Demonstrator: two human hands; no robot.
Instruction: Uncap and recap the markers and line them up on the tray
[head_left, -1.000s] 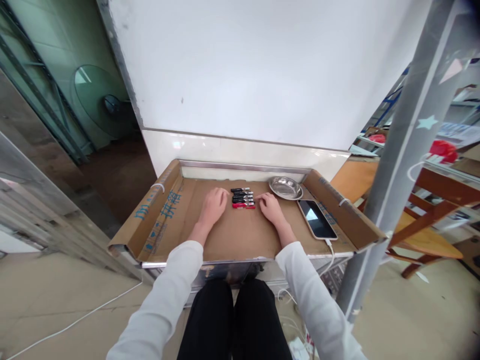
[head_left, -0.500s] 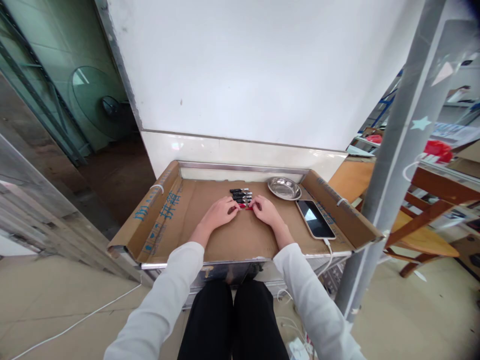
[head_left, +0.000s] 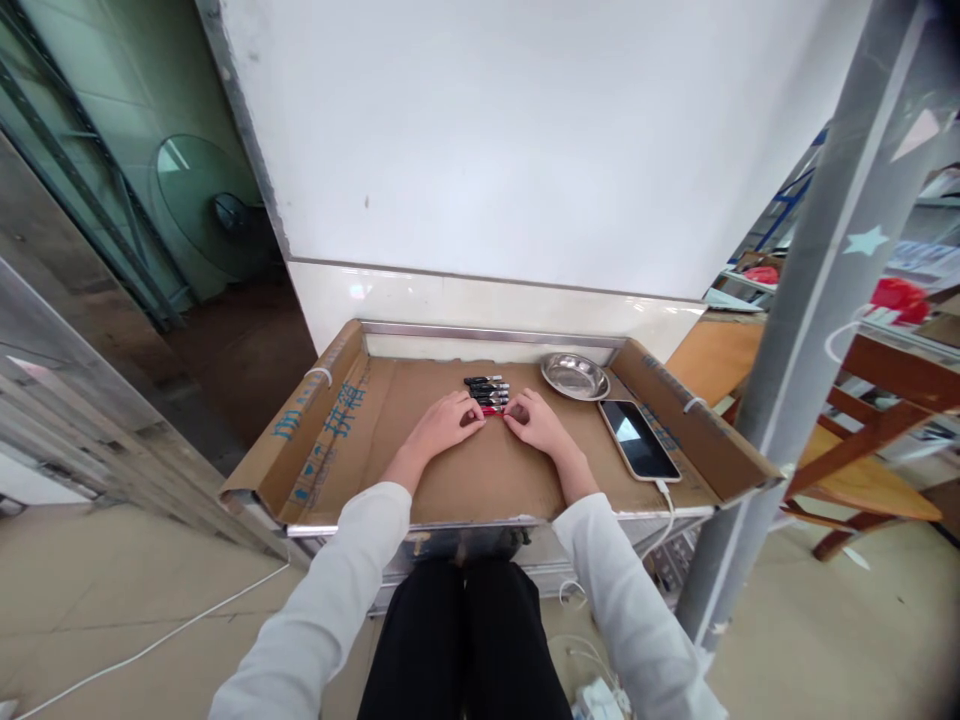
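Note:
Several short black pieces with silvery ends [head_left: 485, 388] lie in a stacked row on the cardboard; they are too small for me to name their kind. Nearest to me in that row is a slim red piece [head_left: 492, 410], lying crosswise between my hands. My left hand [head_left: 448, 422] has its thumb and fingers pinched together at the red piece's left end. At the opposite end, my right hand [head_left: 534, 420] pinches in the same way. Fingertips partly cover both ends of the red piece.
A round metal dish [head_left: 575, 376] stands at the back right of the cardboard-lined tabletop [head_left: 390, 410]. In front of it lies a phone [head_left: 640, 440] with a white cable [head_left: 666, 505]. Raised cardboard walls edge both sides. A grey pole [head_left: 787, 330] rises at the right.
The red piece now lies closer against the black row. Both hands stay at its ends, the left slightly lower with its fingertips drawn together. The view has shifted a little.

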